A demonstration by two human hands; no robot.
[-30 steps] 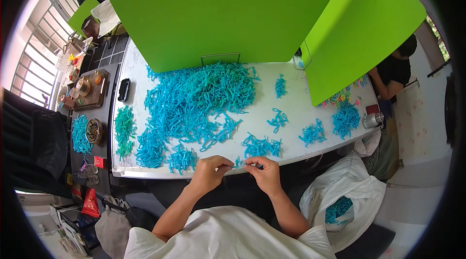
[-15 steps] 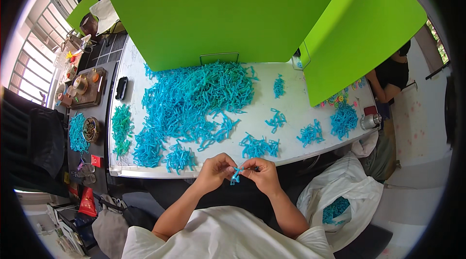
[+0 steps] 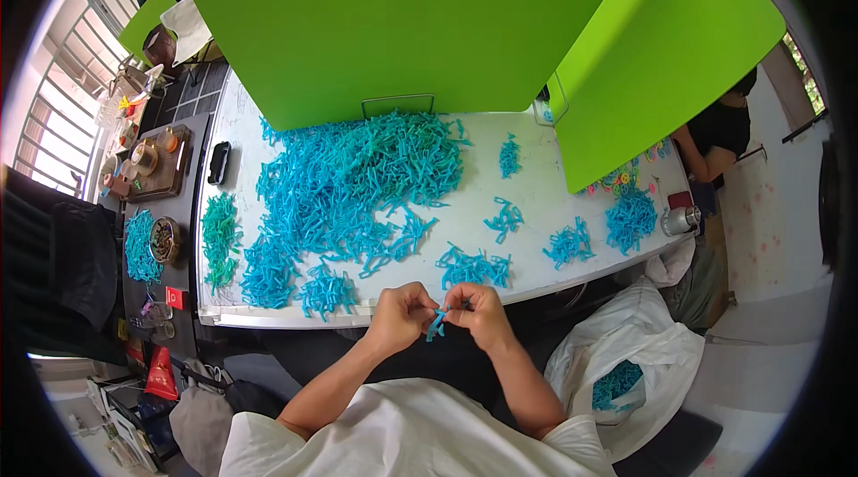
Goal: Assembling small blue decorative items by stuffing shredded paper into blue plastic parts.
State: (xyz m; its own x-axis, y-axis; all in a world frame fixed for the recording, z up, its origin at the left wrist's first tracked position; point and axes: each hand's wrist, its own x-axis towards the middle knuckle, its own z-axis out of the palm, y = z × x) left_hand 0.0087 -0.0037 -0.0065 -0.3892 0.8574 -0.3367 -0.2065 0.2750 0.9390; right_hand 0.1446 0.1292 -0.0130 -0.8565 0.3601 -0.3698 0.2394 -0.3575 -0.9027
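Note:
Just off the table's front edge, my left hand (image 3: 399, 316) and my right hand (image 3: 481, 314) meet, fingertips pinched around small blue plastic pieces (image 3: 435, 329). They look like narrow clips with thin arms; their exact kind is too small to make out. Part of them hangs below the fingers, and the rest is hidden by the fingertips. Beyond my hands, a large heap of similar blue pieces (image 3: 349, 173) covers the left and middle of the white table (image 3: 536, 200). A small cluster of blue pieces (image 3: 474, 268) lies nearest, just past my right hand.
Green upright panels (image 3: 384, 30) border the far side. More small piles sit rightward, near a metal cup (image 3: 679, 221). A white sack (image 3: 657, 343) holding blue pieces stands at right. Green pieces (image 3: 219, 236) lie left, beside a dark side table (image 3: 183, 249). Another person's arm (image 3: 706, 160) shows far right.
The pinched blue pieces have turned slightly between my fingers, and my right fingers have curled a little more. The whole view has shifted slightly; the piles look unchanged.

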